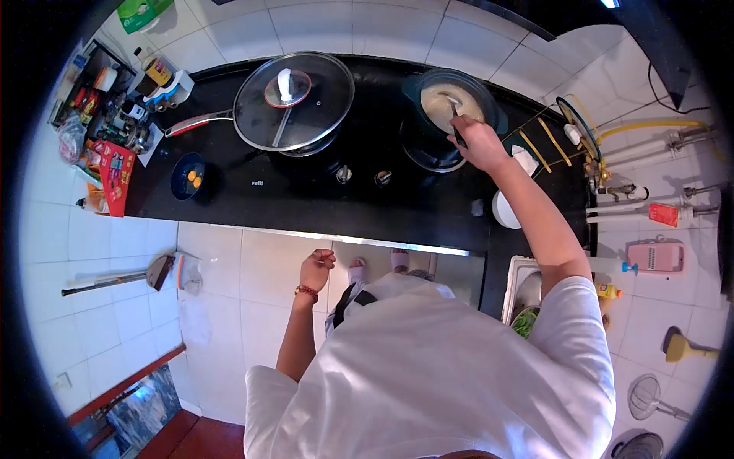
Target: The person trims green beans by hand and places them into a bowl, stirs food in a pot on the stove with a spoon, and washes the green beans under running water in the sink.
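Holding the ladle (454, 115) in the dark pot (493, 111)

The right hand (479, 142) grips the ladle's handle; its head meets the pale liquid (434, 107) inside this pot. Nearer the body than the pot, the left hand (316, 268) has bent fingers, how tightly I cannot tell. Left of the pot stands a lidded pan (325, 99); farther left, a bowl (177, 174) with yolks (193, 180) on the counter (222, 200).

1 head-worn camera looks down over the stovetop (306, 203).
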The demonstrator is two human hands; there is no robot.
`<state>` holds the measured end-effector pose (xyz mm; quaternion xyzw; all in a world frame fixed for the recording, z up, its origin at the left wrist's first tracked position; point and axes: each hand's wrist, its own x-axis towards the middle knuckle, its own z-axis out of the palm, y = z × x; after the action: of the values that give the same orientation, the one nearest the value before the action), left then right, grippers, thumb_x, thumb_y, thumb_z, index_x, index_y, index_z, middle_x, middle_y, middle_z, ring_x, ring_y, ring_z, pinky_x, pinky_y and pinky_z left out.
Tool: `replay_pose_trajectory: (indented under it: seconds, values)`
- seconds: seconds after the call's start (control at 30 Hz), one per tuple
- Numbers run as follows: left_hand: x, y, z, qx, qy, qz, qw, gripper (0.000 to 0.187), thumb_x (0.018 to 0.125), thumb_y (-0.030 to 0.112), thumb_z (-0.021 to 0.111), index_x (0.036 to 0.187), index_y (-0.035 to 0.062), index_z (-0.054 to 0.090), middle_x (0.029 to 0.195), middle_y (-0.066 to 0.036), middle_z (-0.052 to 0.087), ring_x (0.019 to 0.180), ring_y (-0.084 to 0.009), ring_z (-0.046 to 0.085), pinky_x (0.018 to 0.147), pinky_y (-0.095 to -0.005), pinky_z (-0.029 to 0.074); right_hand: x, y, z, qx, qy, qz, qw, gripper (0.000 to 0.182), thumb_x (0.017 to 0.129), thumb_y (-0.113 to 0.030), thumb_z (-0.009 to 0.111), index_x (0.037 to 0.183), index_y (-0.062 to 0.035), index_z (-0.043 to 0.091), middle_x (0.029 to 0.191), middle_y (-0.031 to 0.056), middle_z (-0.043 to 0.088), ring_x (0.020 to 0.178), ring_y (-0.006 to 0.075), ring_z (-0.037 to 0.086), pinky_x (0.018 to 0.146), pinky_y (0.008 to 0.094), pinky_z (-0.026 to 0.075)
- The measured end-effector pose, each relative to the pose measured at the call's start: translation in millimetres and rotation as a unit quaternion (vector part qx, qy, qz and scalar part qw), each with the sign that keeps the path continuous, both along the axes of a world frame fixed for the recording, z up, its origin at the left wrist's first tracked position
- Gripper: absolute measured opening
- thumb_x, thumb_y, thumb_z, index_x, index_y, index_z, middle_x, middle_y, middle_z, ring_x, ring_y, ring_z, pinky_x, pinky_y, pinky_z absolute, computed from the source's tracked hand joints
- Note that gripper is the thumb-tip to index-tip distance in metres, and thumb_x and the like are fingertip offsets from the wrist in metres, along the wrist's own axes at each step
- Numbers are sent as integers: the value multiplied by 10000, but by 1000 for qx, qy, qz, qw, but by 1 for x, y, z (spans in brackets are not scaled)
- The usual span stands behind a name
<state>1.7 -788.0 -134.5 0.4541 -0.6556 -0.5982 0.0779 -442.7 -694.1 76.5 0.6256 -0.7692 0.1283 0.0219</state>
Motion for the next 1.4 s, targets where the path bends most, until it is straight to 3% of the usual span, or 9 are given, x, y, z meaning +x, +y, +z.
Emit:
replay_pose_trajectory:
  seconds: [0.43, 0.53, 0.6, 0.63, 0.7, 0.9, 1.03, 1.17, 1.4]
  values:
    - [-12, -4, -7, -17, -19, -79, 997, 193, 886, 33, 504, 1052, 19, 602, 904, -69, 684, 760, -128, 649, 660, -253, 498, 27, 31, 23, -48, -76, 25, 996, 253, 818, -183, 684, 984, -13, 597, 950, 168, 648, 871, 364, 621, 757, 403, 513]
    - [-12, -5, -7, -18, -9, -76, 997, 193, 883, 24, 502, 1048, 17, 600, 901, -63, 680, 762, -128, 647, 655, -252, 496, 29, 29, 37, -75, -123, 29, 989, 238, 803, -183, 703, 940, -6, 623, 908, 169, 652, 832, 352, 624, 733, 375, 509]
    - [-10, -6, -10, -12, -4, -68, 998, 198, 878, 13, 496, 1047, 17, 599, 900, -58, 677, 764, -128, 645, 652, -250, 494, 24, 28, 38, -86, -213, -34, 973, 221, 802, -175, 711, 909, 3, 635, 837, 147, 657, 745, 305, 637, 680, 349, 506]
    - [-8, -6, -12, -8, -2, -63, 998, 204, 875, 5, 492, 1047, 18, 599, 900, -56, 675, 765, -128, 644, 651, -249, 493, 21, 26, 38, -91, -257, -65, 960, 214, 801, -170, 715, 894, 7, 641, 802, 136, 660, 701, 281, 643, 654, 336, 504]
    - [-3, -4, -18, -4, 0, -45, 999, 200, 858, 15, 510, 1030, 14, 611, 874, -59, 679, 744, -134, 647, 664, -254, 502, 12, 24, 35, -129, -488, -179, 844, 186, 833, -166, 697, 866, 9, 643, 687, 69, 626, 549, 133, 610, 507, 261, 487]
    - [6, 7, -18, 23, -4, -1, 1000, 181, 834, 42, 550, 989, 5, 635, 824, -66, 688, 704, -140, 653, 685, -261, 523, -10, 35, -3, -300, -621, -363, 626, 265, 867, -197, 650, 964, 40, 582, 686, 186, 624, 554, 249, 650, 519, 293, 556]
    - [11, 6, -18, 7, 1, -12, 1000, 163, 850, 43, 547, 983, 3, 632, 818, -71, 685, 702, -140, 651, 681, -258, 523, -19, 48, -31, -355, -695, -373, 502, 305, 892, -224, 615, 1002, 52, 541, 804, 228, 635, 683, 290, 675, 572, 308, 587]
    - [1, 3, -5, -1, -10, -10, 1000, 153, 865, 49, 546, 984, -1, 629, 817, -73, 685, 700, -142, 651, 678, -262, 526, -17, 60, -37, -385, -720, -350, 459, 266, 909, -214, 590, 944, 47, 550, 812, 197, 651, 724, 269, 682, 610, 273, 591]
    - [-5, 2, 0, -13, -6, -28, 1000, 162, 867, 64, 552, 991, -5, 630, 822, -84, 689, 708, -154, 666, 685, -267, 529, -26, 76, -17, -400, -709, -351, 463, 225, 916, -191, 583, 1000, 13, 542, 824, 233, 651, 693, 274, 680, 589, 275, 594]
